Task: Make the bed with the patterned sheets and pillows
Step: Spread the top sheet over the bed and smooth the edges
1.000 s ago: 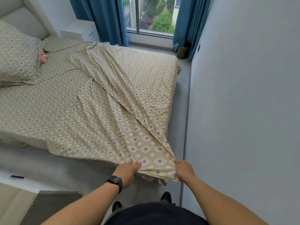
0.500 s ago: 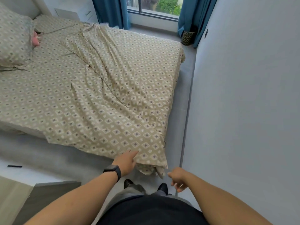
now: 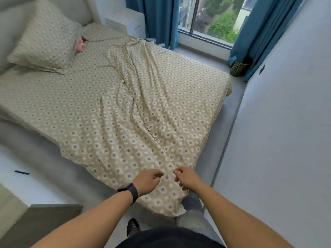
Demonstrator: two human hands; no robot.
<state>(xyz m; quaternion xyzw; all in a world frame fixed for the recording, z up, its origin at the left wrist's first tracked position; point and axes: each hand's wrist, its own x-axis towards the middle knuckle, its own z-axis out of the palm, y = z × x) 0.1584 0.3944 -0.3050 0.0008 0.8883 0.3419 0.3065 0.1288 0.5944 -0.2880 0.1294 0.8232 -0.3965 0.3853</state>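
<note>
Matt patterned cloth sheet (image 3: pixel 125 108), creased, matt cloth curtains (image 3: pixel 159 18)

Teal curtains (image 3: pixel 159 20) frame a daylit window (image 3: pixel 211 17) beside a white nightstand (image 3: pixel 129 22), with pale walls (image 3: pixel 286 122) and seemingly grey floor (image 3: pixel 231 111).

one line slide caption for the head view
Both hands hover, fingers loosely curled, over the rumpled patterned top sheet's corner at the bed's foot.

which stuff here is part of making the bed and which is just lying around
Part of the job: patterned top sheet, pillow, bed, left hand, right hand.

Just lying about: pink item beside the pillow, nightstand, blue curtains, patterned basket.
</note>
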